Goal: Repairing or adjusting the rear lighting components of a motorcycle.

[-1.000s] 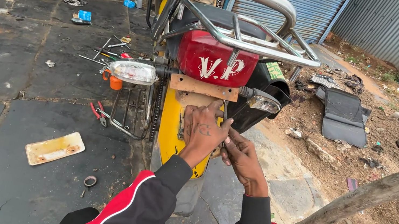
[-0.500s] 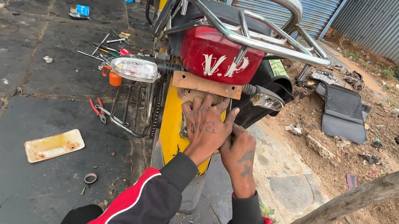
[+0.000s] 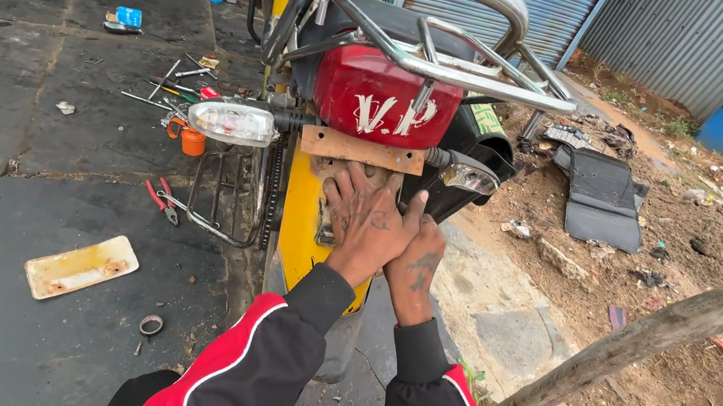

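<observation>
Both hands press against the yellow mudguard (image 3: pixel 303 223) at the back of a motorbike, just under a bare brown plate (image 3: pixel 361 149). The left hand (image 3: pixel 368 224) lies flat with fingers spread, gripping nothing. The right hand (image 3: pixel 415 262) rests just beside it, fingers loosely curled; whether it holds anything cannot be told. A red tail light (image 3: pixel 385 98) with white lettering sits above. A yellow rectangular plate (image 3: pixel 81 266) lies on the ground, and 1 small blue box (image 3: pixel 128 16) lies farther off.

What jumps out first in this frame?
The red tail section of a motorcycle fills the centre, under a chrome rear rack. Just below it, the left hand and right hand press flat against the yellow rear mudguard. Tools lie scattered on the dark pavement at left.
</observation>
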